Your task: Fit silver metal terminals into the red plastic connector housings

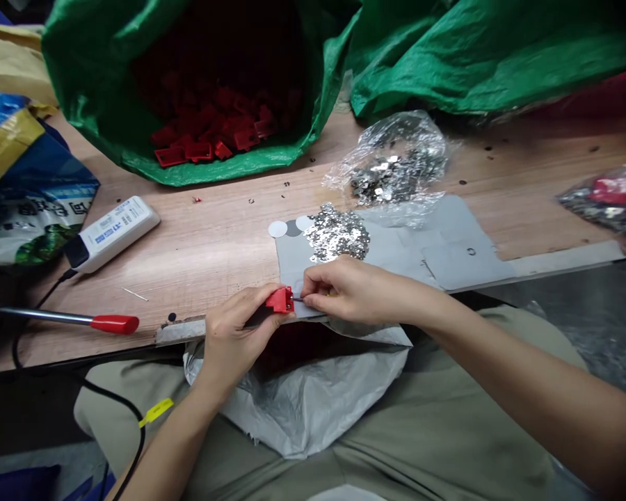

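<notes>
Between thumb and fingers, my left hand (pixel 243 323) grips a small red plastic housing (pixel 279 300) near the table's front edge. My right hand (pixel 339 289) pinches a thin dark metal piece (pixel 298 300), its tip at the right side of the red housing; whether it is a tool or a part I cannot make out. Just beyond my right hand lies a pile of small shiny metal pieces (pixel 339 233) on a grey sheet (pixel 391 243). Below both hands, a whitish bag (pixel 313 410) hangs open over my lap.
A green sack (pixel 188 174) holding many red plastic housings (pixel 224 129) lies open at the back. Behind the pile is a clear bag of metal pieces (pixel 396 167). A white power bank-like box (pixel 117 233) with a cable and a red-handled lever (pixel 115 324) are at left.
</notes>
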A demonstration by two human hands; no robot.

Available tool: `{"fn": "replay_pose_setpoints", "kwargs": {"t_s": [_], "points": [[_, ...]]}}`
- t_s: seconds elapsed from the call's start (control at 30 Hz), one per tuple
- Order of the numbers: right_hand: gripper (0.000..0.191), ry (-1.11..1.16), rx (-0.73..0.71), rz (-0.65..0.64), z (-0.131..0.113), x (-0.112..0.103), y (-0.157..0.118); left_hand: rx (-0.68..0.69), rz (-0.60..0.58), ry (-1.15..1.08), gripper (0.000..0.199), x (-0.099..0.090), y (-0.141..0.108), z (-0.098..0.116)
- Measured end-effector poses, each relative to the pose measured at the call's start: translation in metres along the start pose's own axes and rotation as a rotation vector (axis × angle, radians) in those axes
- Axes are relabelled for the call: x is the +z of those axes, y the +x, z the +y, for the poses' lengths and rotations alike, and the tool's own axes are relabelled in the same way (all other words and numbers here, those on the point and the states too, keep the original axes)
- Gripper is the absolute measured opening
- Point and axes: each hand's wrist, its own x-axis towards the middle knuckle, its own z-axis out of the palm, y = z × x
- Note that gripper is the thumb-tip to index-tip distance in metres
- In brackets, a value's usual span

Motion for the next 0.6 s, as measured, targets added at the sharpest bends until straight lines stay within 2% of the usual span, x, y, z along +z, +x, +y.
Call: {"fn": "replay_pose_setpoints", "kwargs": {"t_s": [0.2, 0.37, 0.6], "points": [[0.013, 0.164, 0.125, -0.069, 0.0018, -0.002, 0.0011, -0.041, -0.014, -0.006, 0.029, -0.0014, -0.0008, 0.0], [0.009, 0.162, 0.115, -0.112, 0.0044, -0.0035, 0.0036, -0.039, -0.001, 0.003, 0.029, -0.0012, -0.0011, -0.0001], [0.014, -0.058, -0.008, 0.021, -0.002, 0.004, 0.0013, -0.013, 0.001, 0.008, 0.032, -0.0012, -0.0018, -0.0028]]}}
